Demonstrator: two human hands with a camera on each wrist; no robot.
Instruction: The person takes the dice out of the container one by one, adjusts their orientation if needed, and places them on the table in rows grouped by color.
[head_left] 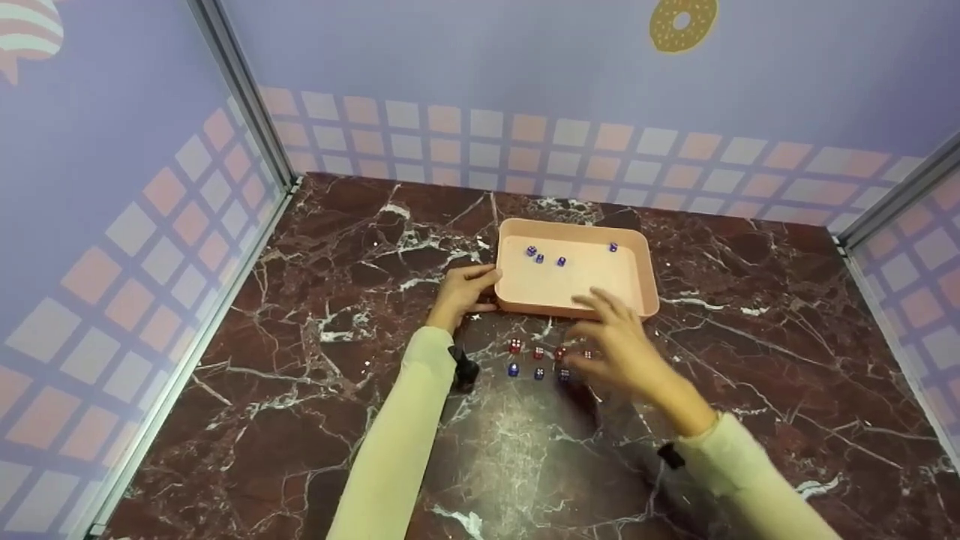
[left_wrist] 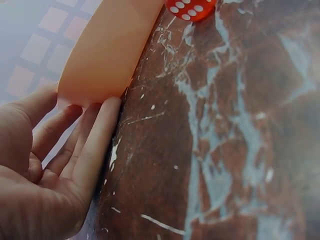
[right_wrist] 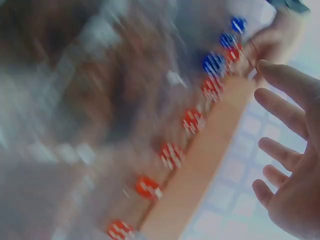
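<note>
A shallow peach plastic tray (head_left: 577,289) holds several small blue dice (head_left: 561,262) on its floor. My left hand (head_left: 463,294) grips the tray's left end, thumb at the rim and fingers against the outer wall (left_wrist: 90,75). Over the tray's front edge and the dice before it hovers my right hand (head_left: 619,341), fingers spread and holding nothing. In front of the tray stand a row of red dice (head_left: 515,346) and, nearer me, a row of blue dice (head_left: 539,373). The right hand partly covers their right ends. Motion blurs the dice in the right wrist view.
The tray and dice rest on a dark red marbled tabletop (head_left: 300,420). Purple wall panels (head_left: 450,60) with pink and white squares border the table at the back and on both sides. Metal posts (head_left: 247,90) join the panels at the corners.
</note>
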